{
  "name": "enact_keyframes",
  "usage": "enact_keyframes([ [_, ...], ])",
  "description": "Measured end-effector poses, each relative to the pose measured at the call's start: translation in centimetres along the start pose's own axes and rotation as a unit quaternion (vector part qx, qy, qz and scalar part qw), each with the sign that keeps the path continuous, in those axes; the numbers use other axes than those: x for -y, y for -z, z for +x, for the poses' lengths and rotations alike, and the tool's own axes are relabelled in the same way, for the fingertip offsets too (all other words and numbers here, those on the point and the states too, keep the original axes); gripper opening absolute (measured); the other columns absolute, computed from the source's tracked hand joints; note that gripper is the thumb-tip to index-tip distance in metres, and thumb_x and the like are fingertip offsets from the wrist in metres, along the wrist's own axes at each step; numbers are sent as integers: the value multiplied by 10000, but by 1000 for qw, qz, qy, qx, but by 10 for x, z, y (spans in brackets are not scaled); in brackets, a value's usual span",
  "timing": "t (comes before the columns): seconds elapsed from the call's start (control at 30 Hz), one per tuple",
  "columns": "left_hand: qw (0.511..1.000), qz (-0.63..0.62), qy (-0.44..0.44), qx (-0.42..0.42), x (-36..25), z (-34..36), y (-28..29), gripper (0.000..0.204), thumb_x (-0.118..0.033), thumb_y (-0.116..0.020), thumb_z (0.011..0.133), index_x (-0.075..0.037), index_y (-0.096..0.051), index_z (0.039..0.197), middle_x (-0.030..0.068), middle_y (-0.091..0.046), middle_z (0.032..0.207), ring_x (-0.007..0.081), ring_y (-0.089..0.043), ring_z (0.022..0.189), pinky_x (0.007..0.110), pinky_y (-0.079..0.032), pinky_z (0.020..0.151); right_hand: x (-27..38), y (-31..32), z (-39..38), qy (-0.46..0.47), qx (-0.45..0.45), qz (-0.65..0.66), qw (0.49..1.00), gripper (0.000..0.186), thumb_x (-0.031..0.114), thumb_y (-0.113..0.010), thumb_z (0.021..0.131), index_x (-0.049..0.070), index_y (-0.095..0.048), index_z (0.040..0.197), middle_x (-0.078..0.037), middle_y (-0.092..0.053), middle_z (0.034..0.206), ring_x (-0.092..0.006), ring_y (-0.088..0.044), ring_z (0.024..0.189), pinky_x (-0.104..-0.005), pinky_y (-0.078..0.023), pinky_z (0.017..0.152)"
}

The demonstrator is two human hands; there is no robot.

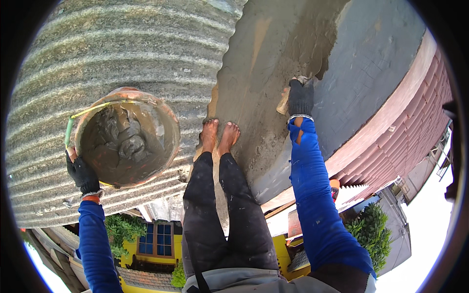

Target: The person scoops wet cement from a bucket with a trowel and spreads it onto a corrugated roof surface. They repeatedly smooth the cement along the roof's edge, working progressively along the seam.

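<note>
My left hand (pixel 82 172), in a dark fingerless glove, is closed at the near left side of a bucket (pixel 173 128), by the lower end of its green-sleeved handle (pixel 69 132). Wet grey mortar (pixel 128 141) lies inside, with a thick lump in the middle. My right hand (pixel 301 96), gloved too, is closed around a wooden-handled trowel (pixel 282 103) over the mortared ledge. Its blade is mostly hidden by the hand. Beyond that hand, a darker wet mortar patch (pixel 312 44) meets the smoother grey surface (pixel 371 63).
I stand barefoot on the ledge, my feet (pixel 218 135) beside the jagged edge of a corrugated roof (pixel 132 44), where the bucket rests. At right a pinkish tiled roof (pixel 395 132) slopes away. Far below are a yellow house (pixel 131 249) and green trees (pixel 369 232).
</note>
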State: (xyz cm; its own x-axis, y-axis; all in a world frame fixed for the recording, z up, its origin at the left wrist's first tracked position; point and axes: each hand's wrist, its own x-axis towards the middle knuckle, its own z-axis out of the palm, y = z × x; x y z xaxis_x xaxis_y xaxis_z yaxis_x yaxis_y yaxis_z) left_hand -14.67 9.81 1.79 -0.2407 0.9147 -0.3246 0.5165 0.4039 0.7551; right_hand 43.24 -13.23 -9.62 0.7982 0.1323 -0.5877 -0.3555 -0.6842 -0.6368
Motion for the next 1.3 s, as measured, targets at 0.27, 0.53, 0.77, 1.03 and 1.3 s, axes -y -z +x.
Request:
enact_keyframes([
  [0.27,999,-5,-5,40,-1,4,3,553,-488,-429,1040,11,-643,1145,102,-684,1024,184,-628,907,334,-502,821,27,-41,121,90,-2,-267,959,462,308,-710,747,-57,-650,1023,-258,-694,1007,-404,-670,972,-436,-521,848],
  [0.53,998,53,-37,23,-4,3,0,549,-477,-418,1047,15,-636,1155,103,-684,1026,186,-630,902,333,-506,818,41,6,149,66,-5,-240,968,412,304,-638,822,-6,-658,1093,-233,-689,982,-367,-678,892,-434,-530,766],
  [0.77,999,-36,22,31,-8,-2,-4,546,-476,-444,1038,23,-634,1150,108,-674,1012,182,-623,899,330,-503,810,15,21,30,-5,-75,-28,997,262,280,-636,867,29,-629,943,-112,-632,686,-220,-622,536,-388,-484,515],
  [1.03,998,46,-35,7,5,6,3,556,-483,-444,1035,26,-629,1156,119,-673,1019,191,-619,902,334,-502,819,-6,10,-3,15,-20,10,1000,196,234,-627,836,44,-589,866,-116,-626,660,-211,-587,518,-367,-473,520],
  [1.3,999,29,-39,25,-2,5,-1,553,-468,-434,1041,32,-625,1180,123,-675,1039,197,-628,917,335,-506,822,13,-35,58,9,-34,-50,998,354,232,-656,761,-27,-644,1002,-180,-702,918,-324,-664,813,-420,-503,747],
])
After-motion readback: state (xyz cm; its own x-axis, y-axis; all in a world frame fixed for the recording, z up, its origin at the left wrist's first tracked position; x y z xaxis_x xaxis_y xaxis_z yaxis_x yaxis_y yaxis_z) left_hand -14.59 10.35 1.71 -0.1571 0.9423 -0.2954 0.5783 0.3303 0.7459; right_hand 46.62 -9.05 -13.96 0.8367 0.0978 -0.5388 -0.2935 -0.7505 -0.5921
